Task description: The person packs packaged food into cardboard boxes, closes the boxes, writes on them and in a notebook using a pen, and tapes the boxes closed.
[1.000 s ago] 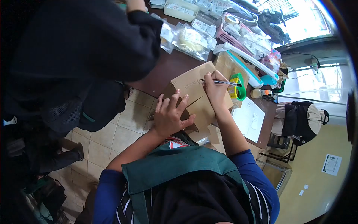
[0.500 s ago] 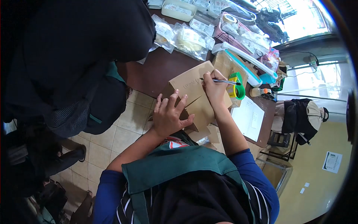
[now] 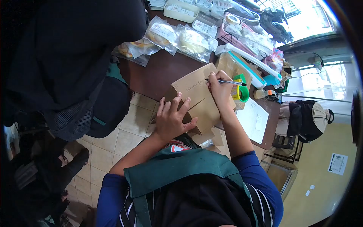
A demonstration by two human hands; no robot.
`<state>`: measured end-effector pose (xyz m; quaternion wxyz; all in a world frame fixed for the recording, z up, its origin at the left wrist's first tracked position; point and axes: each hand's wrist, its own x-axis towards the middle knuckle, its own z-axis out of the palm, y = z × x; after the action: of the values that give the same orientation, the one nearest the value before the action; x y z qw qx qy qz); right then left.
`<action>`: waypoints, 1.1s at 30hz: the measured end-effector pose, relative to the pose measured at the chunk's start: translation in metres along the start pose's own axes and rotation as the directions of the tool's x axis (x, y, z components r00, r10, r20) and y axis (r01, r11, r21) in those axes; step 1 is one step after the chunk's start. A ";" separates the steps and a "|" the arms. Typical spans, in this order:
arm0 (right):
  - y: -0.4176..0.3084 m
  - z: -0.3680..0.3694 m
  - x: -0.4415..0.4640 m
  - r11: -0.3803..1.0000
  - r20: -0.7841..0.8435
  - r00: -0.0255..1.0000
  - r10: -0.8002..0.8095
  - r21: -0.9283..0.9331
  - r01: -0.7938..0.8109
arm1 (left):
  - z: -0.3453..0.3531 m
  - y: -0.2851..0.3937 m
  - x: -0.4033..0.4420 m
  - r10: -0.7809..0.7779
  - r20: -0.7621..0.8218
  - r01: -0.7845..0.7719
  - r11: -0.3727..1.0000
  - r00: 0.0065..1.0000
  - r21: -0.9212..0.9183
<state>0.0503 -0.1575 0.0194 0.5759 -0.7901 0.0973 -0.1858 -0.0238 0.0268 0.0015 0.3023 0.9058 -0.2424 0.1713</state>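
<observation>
A brown cardboard box [image 3: 206, 109] lies tilted at the near edge of the dark table, with dark handwriting on its upper flap. My right hand [image 3: 220, 89] grips a pen [image 3: 230, 82], its tip on the cardboard at the end of the writing. Spread over the box's left side, my left hand [image 3: 170, 117] rests with its fingers apart. A slit runs across the cardboard between the two hands. Just right of my right hand stands a green and yellow tape dispenser [image 3: 241, 92]. The box's underside is hidden.
Several clear packets [image 3: 193, 41] lie at the back of the table [image 3: 151, 77], near a pink basket [image 3: 228, 36]. A white and teal sealer-like bar [image 3: 247, 68] and a white sheet [image 3: 252, 119] are on the right. A person in dark clothes [image 3: 75, 56] stands close on the left.
My right hand and the pen have shifted slightly right, and the writing reaches a little further. The person on the left has leaned away, uncovering more packets.
</observation>
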 end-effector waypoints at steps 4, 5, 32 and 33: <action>0.018 -0.006 0.000 0.998 0.007 0.998 -0.058 -0.024 0.058 | 0.000 -0.001 0.001 0.006 0.004 -0.006 1.000 1.000 -0.001; 0.015 -0.004 0.001 0.998 0.008 0.998 -0.057 -0.024 0.057 | 0.000 -0.001 0.000 -0.001 0.014 0.001 1.000 1.000 -0.007; 0.010 -0.003 0.001 0.998 -0.055 0.997 -0.061 -0.014 0.061 | 0.000 0.000 0.000 0.015 -0.027 -0.014 1.000 1.000 0.009; 0.011 -0.004 0.001 0.998 -0.075 0.995 -0.065 -0.005 0.065 | 0.000 0.000 0.000 0.017 -0.027 -0.017 1.000 0.999 0.010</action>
<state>0.0504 -0.1654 0.0100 0.5646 -0.7860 0.0932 -0.2341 -0.0233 0.0266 0.0012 0.2997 0.9028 -0.2451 0.1873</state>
